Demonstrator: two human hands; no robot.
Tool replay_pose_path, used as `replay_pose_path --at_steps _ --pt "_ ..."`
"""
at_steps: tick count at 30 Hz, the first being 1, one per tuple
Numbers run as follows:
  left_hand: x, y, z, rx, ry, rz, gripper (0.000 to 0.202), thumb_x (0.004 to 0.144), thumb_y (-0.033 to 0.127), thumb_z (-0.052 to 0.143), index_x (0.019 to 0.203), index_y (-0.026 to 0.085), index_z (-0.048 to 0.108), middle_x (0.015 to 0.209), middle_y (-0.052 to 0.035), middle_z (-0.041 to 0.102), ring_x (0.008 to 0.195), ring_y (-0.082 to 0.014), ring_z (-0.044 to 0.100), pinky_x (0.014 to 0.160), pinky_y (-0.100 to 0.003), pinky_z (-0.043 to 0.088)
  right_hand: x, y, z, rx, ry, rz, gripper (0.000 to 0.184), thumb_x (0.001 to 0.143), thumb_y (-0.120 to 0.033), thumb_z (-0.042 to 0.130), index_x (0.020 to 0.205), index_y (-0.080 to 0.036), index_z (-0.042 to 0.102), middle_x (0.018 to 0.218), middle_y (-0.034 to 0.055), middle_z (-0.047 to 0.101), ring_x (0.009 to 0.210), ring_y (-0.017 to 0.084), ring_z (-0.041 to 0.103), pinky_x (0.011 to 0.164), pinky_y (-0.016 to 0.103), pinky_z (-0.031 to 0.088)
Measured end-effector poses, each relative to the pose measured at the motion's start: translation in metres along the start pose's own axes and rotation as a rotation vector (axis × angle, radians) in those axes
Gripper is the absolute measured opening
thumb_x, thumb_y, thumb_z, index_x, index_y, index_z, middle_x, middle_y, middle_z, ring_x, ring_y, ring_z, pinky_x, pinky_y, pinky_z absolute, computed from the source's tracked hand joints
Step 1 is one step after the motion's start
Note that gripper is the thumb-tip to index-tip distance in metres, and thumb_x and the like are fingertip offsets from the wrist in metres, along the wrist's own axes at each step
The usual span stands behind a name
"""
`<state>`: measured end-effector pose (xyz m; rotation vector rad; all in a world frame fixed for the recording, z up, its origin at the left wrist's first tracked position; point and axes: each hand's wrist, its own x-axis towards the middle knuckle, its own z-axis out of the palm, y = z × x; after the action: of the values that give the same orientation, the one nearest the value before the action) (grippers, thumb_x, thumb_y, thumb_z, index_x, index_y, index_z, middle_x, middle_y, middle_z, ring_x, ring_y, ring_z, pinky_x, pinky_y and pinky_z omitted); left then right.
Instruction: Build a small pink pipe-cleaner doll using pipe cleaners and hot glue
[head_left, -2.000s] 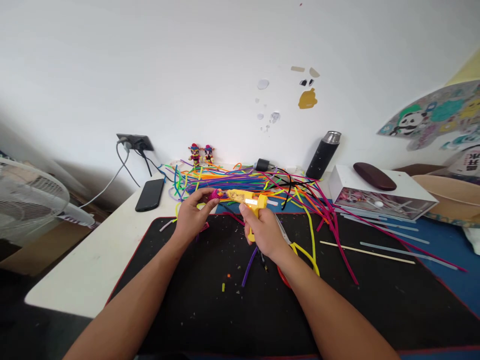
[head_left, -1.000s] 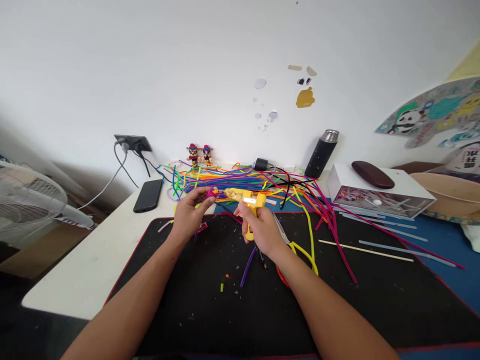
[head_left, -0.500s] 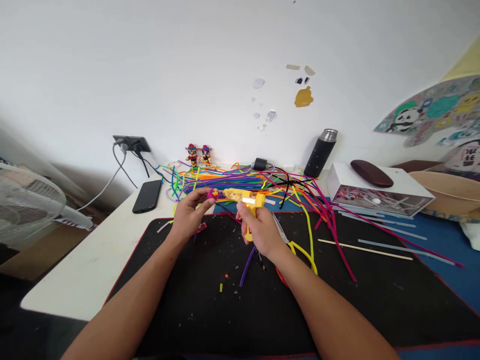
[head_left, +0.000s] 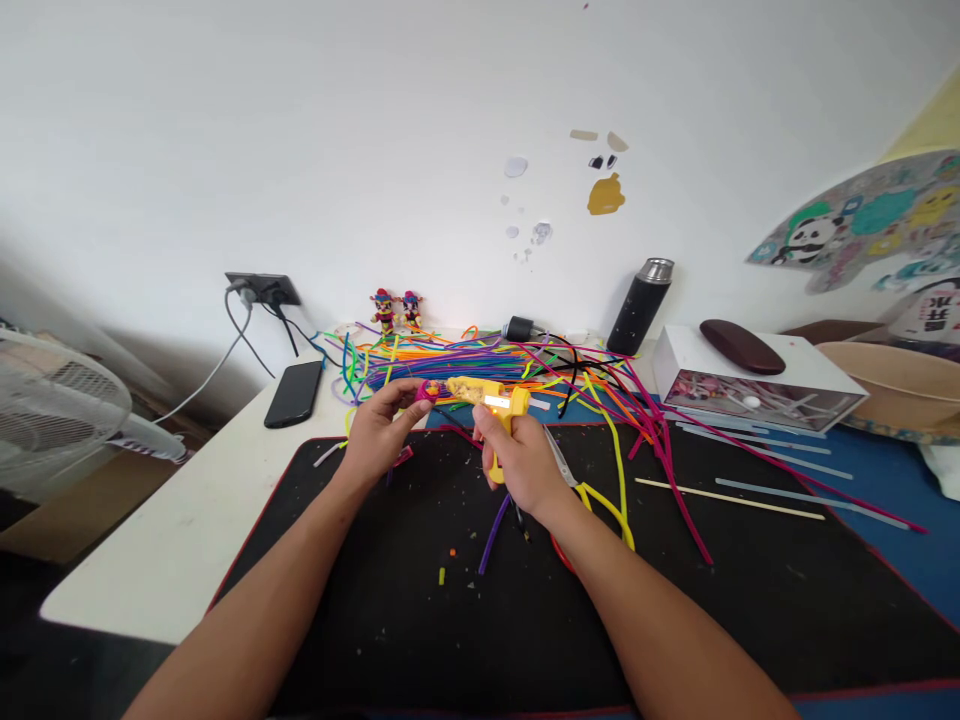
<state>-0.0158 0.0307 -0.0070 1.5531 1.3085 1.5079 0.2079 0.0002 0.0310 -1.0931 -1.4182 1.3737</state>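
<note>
My left hand [head_left: 381,430] pinches a small magenta and orange pipe-cleaner piece [head_left: 428,391] between thumb and fingertips. My right hand [head_left: 517,455] is wrapped round the handle of a yellow hot glue gun [head_left: 491,395], whose nozzle points left at the piece. Nozzle and piece are very close; whether they touch I cannot tell. Scissors [head_left: 561,458] lie partly behind my right hand. A purple pipe cleaner [head_left: 495,533] and small yellow and orange scraps lie on the black mat [head_left: 390,620] below.
A heap of colourful pipe cleaners [head_left: 450,365] stretches along the wall, with two small figures [head_left: 384,310] behind it. A phone [head_left: 295,393] lies left. To the right are a black flask [head_left: 640,308], a white box [head_left: 757,375], a wooden stick [head_left: 727,498] and clear glue sticks [head_left: 814,503].
The magenta and orange piece has turned slightly in my left fingers, so more of its orange part shows. The glue gun stays nearly where it was.
</note>
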Motion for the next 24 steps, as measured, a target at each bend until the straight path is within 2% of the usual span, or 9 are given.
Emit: replay_pose_path --at_steps 24 --pt "0.0003 0.0045 0.0011 -0.038 0.058 0.014 0.048 0.079 0.058 0.086 0.109 0.021 0.078 0.101 -0.007 0.079 0.097 -0.0256 0.074 0.092 -0.041 0.062 -0.0006 0.0003 -0.0003 -0.019 -0.009 0.018 0.061 0.089 -0.081 0.06 0.073 -0.021 0.06 0.043 -0.0047 0.051 0.035 0.013 0.05 0.04 0.024 0.039"
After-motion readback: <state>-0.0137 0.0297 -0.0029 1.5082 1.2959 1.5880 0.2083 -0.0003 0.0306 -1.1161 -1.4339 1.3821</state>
